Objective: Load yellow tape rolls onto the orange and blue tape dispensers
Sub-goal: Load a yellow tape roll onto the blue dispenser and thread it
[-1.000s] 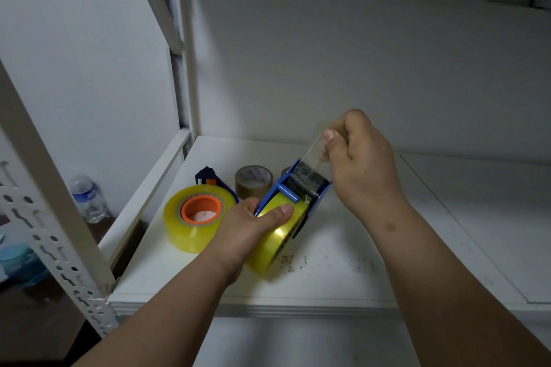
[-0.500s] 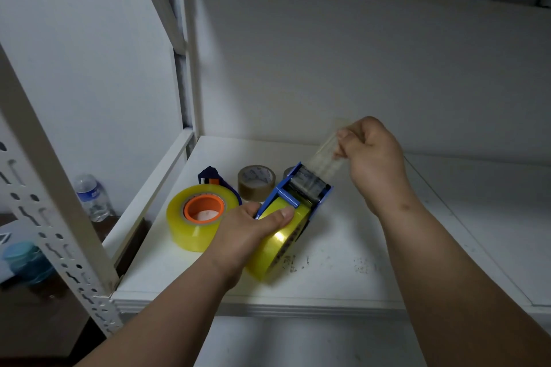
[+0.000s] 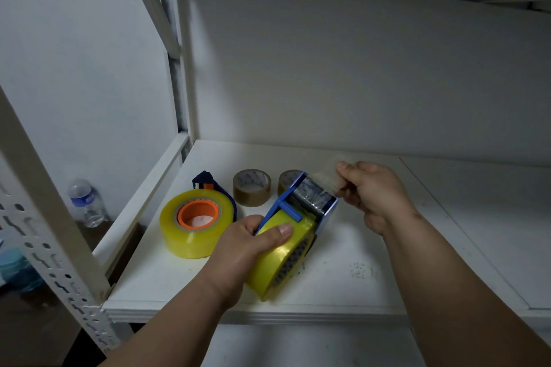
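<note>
Two yellow tape rolls [image 3: 195, 223] and two brown rolls [image 3: 252, 187] sit on the shelf [image 3: 343, 283]; the farther brown one is half hidden behind my blue dispenser [image 3: 310, 205]. My left hand [image 3: 238, 250] clamps its loaded roll; my right hand [image 3: 375, 191] pinches the blurred tape end [image 3: 326, 176] just beyond it.

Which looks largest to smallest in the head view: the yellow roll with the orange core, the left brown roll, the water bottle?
1. yellow roll
2. and 3. brown roll and bottle look alike; the bottle stands farther away, so unsure.
</note>
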A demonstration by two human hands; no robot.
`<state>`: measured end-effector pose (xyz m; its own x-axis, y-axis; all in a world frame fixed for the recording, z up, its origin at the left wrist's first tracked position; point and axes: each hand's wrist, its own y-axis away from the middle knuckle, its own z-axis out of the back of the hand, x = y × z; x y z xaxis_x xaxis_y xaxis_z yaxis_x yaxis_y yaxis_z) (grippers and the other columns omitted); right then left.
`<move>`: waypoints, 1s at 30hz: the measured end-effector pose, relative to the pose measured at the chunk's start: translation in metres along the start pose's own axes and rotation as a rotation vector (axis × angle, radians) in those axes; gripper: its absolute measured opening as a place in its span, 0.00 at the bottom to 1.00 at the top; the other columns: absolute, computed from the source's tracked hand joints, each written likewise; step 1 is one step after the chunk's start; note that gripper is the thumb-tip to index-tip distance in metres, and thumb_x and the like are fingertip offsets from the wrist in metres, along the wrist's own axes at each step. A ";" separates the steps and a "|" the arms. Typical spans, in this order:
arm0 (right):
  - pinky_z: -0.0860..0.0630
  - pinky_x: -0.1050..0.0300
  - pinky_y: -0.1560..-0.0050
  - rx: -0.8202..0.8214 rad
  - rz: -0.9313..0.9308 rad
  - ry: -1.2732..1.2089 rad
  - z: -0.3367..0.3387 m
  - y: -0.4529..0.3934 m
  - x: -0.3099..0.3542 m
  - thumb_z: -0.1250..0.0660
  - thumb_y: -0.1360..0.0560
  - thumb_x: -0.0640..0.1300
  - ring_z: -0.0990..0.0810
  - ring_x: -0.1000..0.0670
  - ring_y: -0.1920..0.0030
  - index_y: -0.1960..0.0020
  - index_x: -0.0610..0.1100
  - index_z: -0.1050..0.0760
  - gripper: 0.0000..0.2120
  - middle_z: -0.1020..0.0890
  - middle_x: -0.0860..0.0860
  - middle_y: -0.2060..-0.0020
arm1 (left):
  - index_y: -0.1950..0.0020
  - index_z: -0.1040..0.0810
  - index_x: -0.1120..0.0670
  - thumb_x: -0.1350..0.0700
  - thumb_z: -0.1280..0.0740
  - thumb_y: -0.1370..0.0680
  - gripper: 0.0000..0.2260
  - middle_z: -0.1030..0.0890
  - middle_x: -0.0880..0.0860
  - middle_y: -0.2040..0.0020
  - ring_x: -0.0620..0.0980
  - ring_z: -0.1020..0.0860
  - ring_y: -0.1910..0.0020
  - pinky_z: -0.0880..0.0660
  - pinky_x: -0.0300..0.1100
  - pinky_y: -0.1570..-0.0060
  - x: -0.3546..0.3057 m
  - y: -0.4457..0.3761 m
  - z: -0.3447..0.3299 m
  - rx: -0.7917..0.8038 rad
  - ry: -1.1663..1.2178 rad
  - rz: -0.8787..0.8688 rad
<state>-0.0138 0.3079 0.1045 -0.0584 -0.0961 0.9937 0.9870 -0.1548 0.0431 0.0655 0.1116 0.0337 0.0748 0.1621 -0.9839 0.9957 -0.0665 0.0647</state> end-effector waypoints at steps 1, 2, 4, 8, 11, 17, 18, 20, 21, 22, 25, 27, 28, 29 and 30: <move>0.30 0.58 0.65 0.014 -0.027 -0.021 0.001 0.000 -0.002 0.33 0.24 0.42 0.24 0.56 0.79 0.64 0.42 0.26 0.11 0.23 0.48 0.72 | 0.51 0.21 0.67 0.42 0.22 0.41 0.32 0.18 0.62 0.59 0.59 0.20 0.61 0.24 0.52 0.56 0.000 0.001 0.000 -0.004 0.013 -0.003; 0.30 0.58 0.64 0.031 -0.051 -0.039 0.001 0.001 -0.005 0.33 0.24 0.42 0.25 0.57 0.80 0.65 0.42 0.26 0.11 0.23 0.48 0.75 | 0.50 0.22 0.68 0.42 0.22 0.41 0.33 0.19 0.63 0.59 0.59 0.21 0.61 0.25 0.53 0.56 0.000 0.001 -0.001 -0.008 0.022 -0.009; 0.30 0.57 0.63 0.065 -0.083 -0.050 0.000 0.002 -0.010 0.32 0.24 0.42 0.25 0.57 0.80 0.65 0.42 0.26 0.11 0.22 0.50 0.77 | 0.49 0.23 0.69 0.43 0.22 0.41 0.34 0.20 0.64 0.58 0.60 0.22 0.60 0.26 0.53 0.56 -0.001 0.002 -0.001 -0.011 0.032 -0.015; 0.30 0.53 0.56 0.140 -0.110 -0.027 -0.008 0.006 -0.021 0.31 0.26 0.42 0.23 0.49 0.69 0.63 0.44 0.25 0.08 0.20 0.47 0.69 | 0.50 0.16 0.62 0.44 0.23 0.41 0.27 0.15 0.64 0.55 0.60 0.18 0.59 0.21 0.51 0.55 -0.001 0.000 -0.002 0.012 0.065 -0.008; 0.27 0.51 0.54 0.172 -0.159 -0.105 -0.013 0.005 -0.025 0.32 0.27 0.39 0.23 0.45 0.64 0.62 0.43 0.24 0.06 0.19 0.46 0.69 | 0.54 0.13 0.56 0.46 0.24 0.40 0.20 0.14 0.61 0.56 0.57 0.16 0.60 0.20 0.48 0.58 -0.002 -0.001 -0.002 0.032 0.107 -0.007; 0.24 0.55 0.62 0.203 -0.286 -0.220 -0.020 0.003 -0.035 0.35 0.29 0.36 0.20 0.45 0.62 0.57 0.42 0.21 0.05 0.17 0.44 0.61 | 0.54 0.13 0.55 0.46 0.24 0.40 0.19 0.14 0.62 0.55 0.58 0.16 0.58 0.20 0.48 0.57 -0.005 0.001 -0.004 0.026 0.165 0.018; 0.23 0.55 0.62 0.199 -0.312 -0.231 -0.021 0.002 -0.037 0.35 0.30 0.36 0.20 0.44 0.61 0.57 0.41 0.20 0.05 0.17 0.43 0.60 | 0.53 0.13 0.56 0.46 0.24 0.40 0.20 0.14 0.63 0.53 0.59 0.17 0.57 0.20 0.49 0.54 -0.004 0.001 -0.004 0.023 0.174 0.025; 0.23 0.53 0.58 0.195 -0.339 -0.242 -0.025 0.002 -0.040 0.35 0.30 0.38 0.20 0.43 0.60 0.57 0.41 0.20 0.06 0.17 0.43 0.60 | 0.51 0.13 0.57 0.46 0.24 0.39 0.21 0.15 0.64 0.52 0.60 0.17 0.55 0.20 0.51 0.53 -0.004 0.000 -0.003 0.024 0.195 0.034; 0.23 0.50 0.54 0.197 -0.352 -0.242 -0.027 0.002 -0.041 0.35 0.30 0.39 0.20 0.42 0.58 0.55 0.41 0.19 0.07 0.17 0.43 0.58 | 0.52 0.13 0.56 0.47 0.24 0.40 0.21 0.15 0.64 0.52 0.60 0.17 0.56 0.20 0.50 0.53 -0.003 0.000 -0.003 0.027 0.210 0.036; 0.23 0.47 0.50 0.203 -0.370 -0.251 -0.030 0.003 -0.042 0.34 0.30 0.40 0.20 0.41 0.55 0.53 0.41 0.18 0.09 0.17 0.41 0.55 | 0.53 0.13 0.55 0.47 0.25 0.40 0.19 0.15 0.63 0.53 0.59 0.17 0.57 0.19 0.49 0.55 -0.002 0.000 -0.002 0.030 0.225 0.039; 0.26 0.40 0.41 0.224 -0.447 -0.318 -0.035 0.003 -0.045 0.34 0.30 0.41 0.20 0.38 0.49 0.45 0.37 0.19 0.16 0.18 0.37 0.47 | 0.56 0.12 0.54 0.47 0.25 0.41 0.17 0.15 0.62 0.55 0.57 0.17 0.59 0.19 0.48 0.58 -0.001 -0.001 -0.002 0.041 0.239 0.044; 0.28 0.35 0.37 0.251 -0.497 -0.347 -0.036 0.003 -0.048 0.35 0.30 0.41 0.21 0.35 0.43 0.43 0.36 0.20 0.18 0.19 0.36 0.43 | 0.57 0.12 0.54 0.47 0.25 0.41 0.17 0.15 0.61 0.56 0.56 0.17 0.59 0.19 0.48 0.58 0.000 -0.001 -0.002 0.047 0.233 0.042; 0.29 0.34 0.37 0.257 -0.515 -0.362 -0.035 0.003 -0.050 0.35 0.30 0.41 0.22 0.34 0.40 0.42 0.36 0.20 0.18 0.20 0.36 0.43 | 0.57 0.12 0.54 0.47 0.25 0.41 0.17 0.15 0.61 0.56 0.56 0.16 0.60 0.19 0.47 0.58 0.000 -0.002 -0.003 0.051 0.229 0.038; 0.30 0.34 0.37 0.252 -0.527 -0.383 -0.035 0.002 -0.051 0.35 0.30 0.41 0.23 0.33 0.39 0.42 0.35 0.20 0.18 0.20 0.35 0.43 | 0.57 0.12 0.54 0.47 0.25 0.41 0.17 0.14 0.61 0.56 0.56 0.16 0.60 0.19 0.47 0.59 0.001 -0.002 -0.003 0.055 0.225 0.034; 0.29 0.33 0.37 0.235 -0.522 -0.404 -0.036 0.002 -0.052 0.36 0.30 0.41 0.23 0.33 0.40 0.43 0.36 0.20 0.18 0.20 0.35 0.43 | 0.57 0.12 0.53 0.47 0.25 0.41 0.16 0.14 0.60 0.57 0.55 0.16 0.61 0.18 0.46 0.60 0.002 -0.003 -0.003 0.053 0.220 0.031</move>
<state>-0.0142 0.2770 0.0490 -0.5189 0.3129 0.7955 0.8537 0.1402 0.5016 0.0631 0.1154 0.0320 0.1212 0.3695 -0.9213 0.9889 -0.1256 0.0798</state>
